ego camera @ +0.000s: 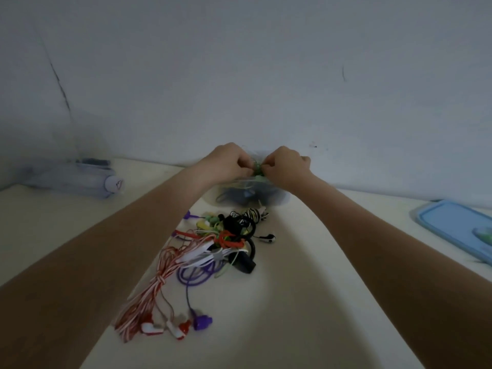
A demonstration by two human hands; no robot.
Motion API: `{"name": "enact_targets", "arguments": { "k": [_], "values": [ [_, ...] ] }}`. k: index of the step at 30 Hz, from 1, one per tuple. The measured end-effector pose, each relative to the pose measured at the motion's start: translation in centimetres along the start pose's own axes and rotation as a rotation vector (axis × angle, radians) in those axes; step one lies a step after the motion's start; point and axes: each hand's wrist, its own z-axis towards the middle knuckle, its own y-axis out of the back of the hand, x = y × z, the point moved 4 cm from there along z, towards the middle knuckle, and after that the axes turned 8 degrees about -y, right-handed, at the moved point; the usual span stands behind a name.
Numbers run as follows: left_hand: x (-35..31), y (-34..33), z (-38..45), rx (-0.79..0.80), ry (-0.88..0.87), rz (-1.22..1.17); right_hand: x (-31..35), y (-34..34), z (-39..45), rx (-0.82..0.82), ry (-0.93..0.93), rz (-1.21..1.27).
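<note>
Left hand (229, 160) and right hand (285, 166) together pinched a small green coiled cord (257, 169) above a clear, rounded plastic container (277, 198).

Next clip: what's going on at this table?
A person works at a table. The left hand and right hand both pinch a small green cord bundle, held over a clear tub by the wall. Nearer the camera lies a tangled pile of coloured earphones, untouched. A blue lid sits off to the right.
</note>
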Motion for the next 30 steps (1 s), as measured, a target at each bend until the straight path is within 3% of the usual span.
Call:
{"name": "enact_targets", "arguments": {
  "k": [9, 16, 17, 19, 21, 22, 23, 26, 28, 30],
  "values": [
    [0.3, -1.0, 0.7, -0.016, 0.084, -0.04, -0.8, -1.1, -0.5, -0.015, -0.098, 0.139],
    [0.3, -1.3, 0.3, -0.075, 0.111, -0.078, -1.0, -0.5, -1.1, -0.03, 0.034, 0.17],
    [0.3, -1.4, 0.3, -0.083, 0.113, -0.078, -1.1, 0.0, -1.4, -0.107, 0.114, 0.085],
    [0.0, -1.4, 0.2, -0.09, 0.12, -0.069, -1.5, 1.6, -3.2, -0.443, 0.293, -0.077],
    [-0.1, -1.4, 0.3, -0.082, 0.11, -0.029, -1.8, 1.9, -5.4, -0.626, 0.502, -0.044],
    [-0.3, -1.3, 0.4, -0.077, 0.101, 0.004, -1.9, 1.5, -6.3, -0.596, 0.621, -0.03],
    [-0.5, -1.2, 0.5, -0.083, 0.093, 0.036, -2.0, 0.8, -6.8, -0.458, 0.705, -0.029],
    [-0.9, -0.5, 0.4, -0.133, 0.073, 0.085, -2.7, -1.3, -6.9, -0.045, 0.757, -0.118],
    [-1.2, 0.2, -0.1, -0.158, 0.074, 0.119, -2.9, -2.3, -6.9, -0.041, 0.769, -0.191],
    [-2.0, 1.4, -0.6, -0.234, 0.067, 0.166, -2.5, -2.4, -7.1, -0.16, 0.744, -0.21]
  ]
}}
